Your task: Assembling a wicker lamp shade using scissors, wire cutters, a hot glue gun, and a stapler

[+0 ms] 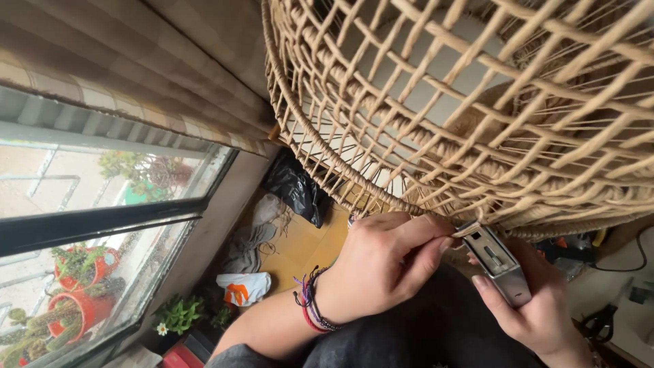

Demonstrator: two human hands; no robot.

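Beside one window point(102, 204), left hand point(381, 262) pinches one woven basket point(477, 102); right hand point(538, 307) grips one metal stapler point(501, 262).

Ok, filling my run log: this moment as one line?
left hand pinching cord end at woven basket rim | right hand holding metal lighter | lighter tip at cord

basket point(477, 102) above hands | stapler point(501, 262) at rim, prob. touching | window point(102, 204) left | bag point(298, 187) behind

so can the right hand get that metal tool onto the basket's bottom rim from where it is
Probably yes: the right hand holds the metal tool with its tip already at the woven basket rim, beside the left hand, nothing between.
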